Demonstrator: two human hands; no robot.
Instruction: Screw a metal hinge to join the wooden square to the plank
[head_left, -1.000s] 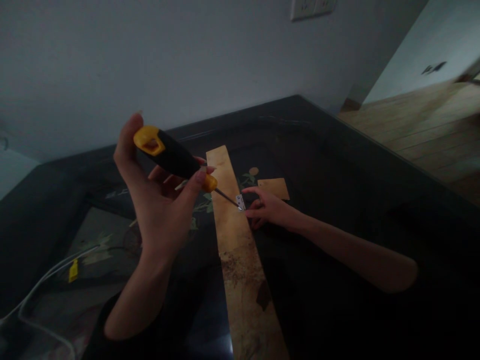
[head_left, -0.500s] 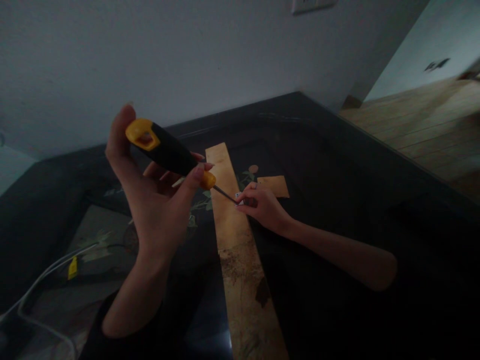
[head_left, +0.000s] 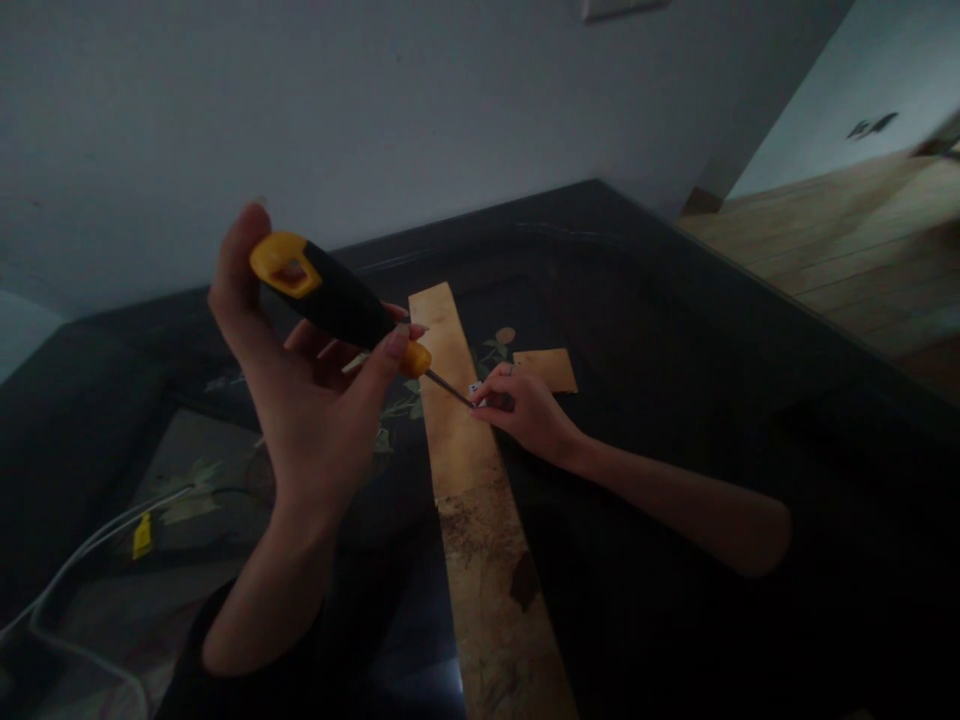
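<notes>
My left hand [head_left: 304, 385] grips a screwdriver [head_left: 337, 300] with a black and yellow handle, raised above the dark table. Its thin metal tip points down and right to a small silver hinge [head_left: 475, 392] at the right edge of a long wooden strip [head_left: 469, 480]. My right hand [head_left: 525, 408] rests on the table beside the strip, its fingertips pinching the hinge where the screwdriver tip meets it.
A small wooden piece [head_left: 546, 369] lies just behind my right hand. The glossy black table [head_left: 660, 330] has a raised rim and a flower pattern. A white cable [head_left: 82, 560] with a yellow tag [head_left: 141, 536] lies at the left. Wooden floor shows at the right.
My right hand has curled its fingers over the hinge, covering most of it. My left hand with the screwdriver has shifted slightly left and up.
</notes>
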